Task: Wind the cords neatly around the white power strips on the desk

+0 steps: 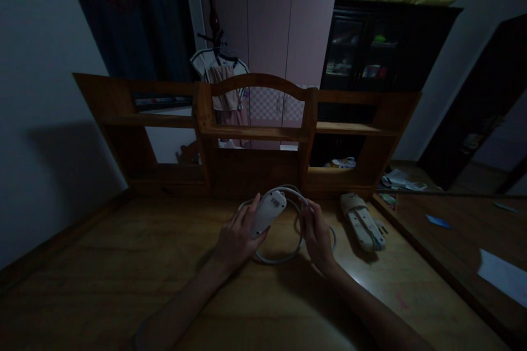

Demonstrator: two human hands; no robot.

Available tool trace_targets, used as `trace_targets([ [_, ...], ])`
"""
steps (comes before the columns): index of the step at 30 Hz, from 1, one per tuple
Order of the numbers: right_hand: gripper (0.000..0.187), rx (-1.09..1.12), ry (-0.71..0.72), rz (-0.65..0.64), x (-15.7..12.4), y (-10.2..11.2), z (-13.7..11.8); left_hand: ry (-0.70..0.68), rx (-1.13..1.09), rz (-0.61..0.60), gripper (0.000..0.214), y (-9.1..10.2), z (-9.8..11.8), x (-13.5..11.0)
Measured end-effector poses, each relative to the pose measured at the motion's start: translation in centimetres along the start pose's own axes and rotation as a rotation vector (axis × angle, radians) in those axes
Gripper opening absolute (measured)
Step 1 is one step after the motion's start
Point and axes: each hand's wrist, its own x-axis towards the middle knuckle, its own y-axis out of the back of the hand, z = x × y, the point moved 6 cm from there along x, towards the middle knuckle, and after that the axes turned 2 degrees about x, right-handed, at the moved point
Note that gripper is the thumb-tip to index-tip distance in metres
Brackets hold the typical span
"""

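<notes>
My left hand [237, 233] is closed around a white power strip [269, 211], whose underside with a small label and screws faces me. From its far end a pale grey cable [284, 259] loops over the wooden desk. My right hand [316, 233] pinches that cable a short way from the strip, fingers bent. Loose coils hang and lie between and behind both hands. To the right, a second power strip [364, 227] lies on the desk with its cord wound around one end and its plug beside it.
A wooden shelf unit [255, 131] stands along the back of the desk [164, 285]. On the right, a lower brown surface [461, 241] carries a blue card [437, 221] and a white paper sheet [504, 274]. A wall [53, 120] borders the left side.
</notes>
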Motion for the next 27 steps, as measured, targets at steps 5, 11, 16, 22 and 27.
trace_targets([
  [5, 0.028, 0.175, -0.099, 0.123, 0.5, 1.0, -1.1, -0.120, -0.042, -0.117, 0.086, -0.3, 1.4, -0.5],
  [11, 0.028, 0.292, -0.203, 0.142, 0.7, 1.0, 0.3, -0.179, -0.090, -0.141, 0.075, -0.3, 3.2, -1.3],
  [16, 0.028, 0.348, -0.250, 0.073, 0.3, -0.1, 0.6, 0.044, -0.200, -0.195, 0.059, -0.5, 2.2, -0.9],
  [22, 0.027, 0.351, -0.203, 0.139, 0.4, 0.3, 0.1, 0.197, -0.401, -0.327, 0.064, -0.2, 1.8, -0.5],
  [27, 0.027, 0.345, -0.186, 0.113, 0.7, 0.4, 0.3, 0.401, -0.859, -0.519, 0.054, -2.2, 1.6, -1.2],
])
